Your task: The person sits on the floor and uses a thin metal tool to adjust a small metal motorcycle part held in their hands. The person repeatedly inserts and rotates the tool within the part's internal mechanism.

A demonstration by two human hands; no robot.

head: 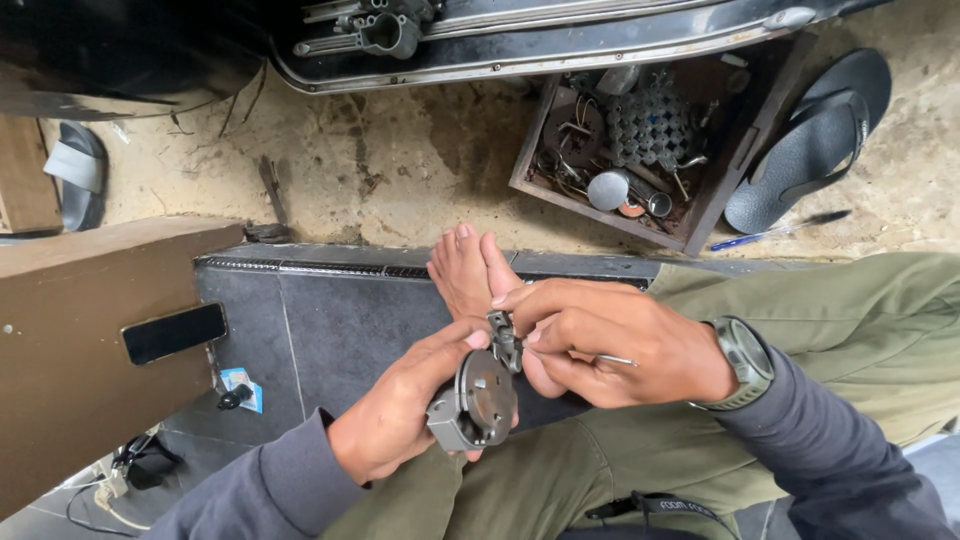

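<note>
— What can't we make out here?

— A fair amount. Our right hand (610, 345) curls over the top of the metal part (480, 395), so its upper bracket is mostly hidden behind the fingers. A thin metal pin (615, 360) pokes out of that fist, and we can't see its working end. The wooden tray (650, 150) on the dirt ground is crammed with rusty bits too small and tangled to name. The dark vehicle body (520, 40) is cut off at the top edge.

— And the part itself?

— It's a grey, worn assembly: a round disc face with a dull brownish centre, a blocky housing at its lower left, and a small linkage at its top. We hold it over our lap, above the olive trousers (800, 300), near our bare foot (465, 275).

— How do our hands sit?

— Our left hand (400, 410) is wrapped around the housing from below, thumb on the disc's rim. Our right pinches tight at the linkage, gripping the pin.
</note>
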